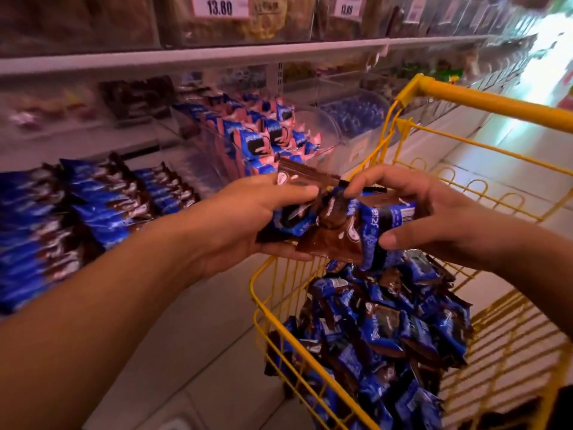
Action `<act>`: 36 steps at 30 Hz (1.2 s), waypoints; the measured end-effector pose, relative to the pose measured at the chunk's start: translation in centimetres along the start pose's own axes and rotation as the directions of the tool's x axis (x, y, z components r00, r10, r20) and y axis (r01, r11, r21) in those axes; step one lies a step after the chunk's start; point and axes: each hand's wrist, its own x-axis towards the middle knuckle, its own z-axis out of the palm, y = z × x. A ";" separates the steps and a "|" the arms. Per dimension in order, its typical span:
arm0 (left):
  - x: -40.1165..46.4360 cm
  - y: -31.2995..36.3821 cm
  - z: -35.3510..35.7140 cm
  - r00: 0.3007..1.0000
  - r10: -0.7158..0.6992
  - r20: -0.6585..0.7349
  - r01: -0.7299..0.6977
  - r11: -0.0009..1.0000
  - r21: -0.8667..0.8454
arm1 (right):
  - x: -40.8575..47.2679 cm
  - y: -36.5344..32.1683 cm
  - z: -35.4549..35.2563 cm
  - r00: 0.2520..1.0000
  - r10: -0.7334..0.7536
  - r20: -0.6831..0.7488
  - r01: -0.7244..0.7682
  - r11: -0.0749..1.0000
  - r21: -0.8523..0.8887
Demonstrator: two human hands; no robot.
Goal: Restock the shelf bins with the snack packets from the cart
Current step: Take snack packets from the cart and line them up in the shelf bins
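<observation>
Left hand: the left hand [248, 217] reaches forward from a bare forearm, fingers curled round a bunch of blue-and-brown snack packets [328, 218], thumb on top.
Right hand: the right hand [412, 209] comes in from the right and pinches the same bunch — thumb below, fingertips [356, 186] on its upper edge.
Position of the bunch: held in the air over the near corner of the cart, between both hands.
Cart: one yellow wire cart [483, 100], with a heap of like packets [381, 333] inside — too many to count.
Shelving: clear shelf bins [214, 141] at left, packets stacked in them; rows blurred.
Price tags: two visible — one price tag [219, 6] reads 13.80.
Floor: pale tiles [186, 352].
</observation>
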 end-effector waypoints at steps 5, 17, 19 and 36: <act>-0.4 -0.8 -0.7 0.999 0.027 -0.038 -0.027 1.000 0.009 | 0.5 0.1 0.1 0.996 0.018 -0.088 -0.023 0.998 -0.055; 0.3 -0.4 0.9 0.957 0.112 -0.267 -0.154 0.978 -0.144 | 1.4 -0.2 1.2 0.940 0.236 -0.245 -0.123 0.908 0.401; 0.4 -0.8 1.4 0.965 0.152 -0.215 -0.169 0.983 -0.065 | 1.7 0.3 1.7 0.936 0.261 -0.236 -0.165 0.919 0.358; 0.6 0.4 -1.3 0.987 0.137 -0.079 -0.095 0.912 0.399 | 0.6 -1.1 1.2 0.977 -0.143 -0.158 0.025 0.813 -0.582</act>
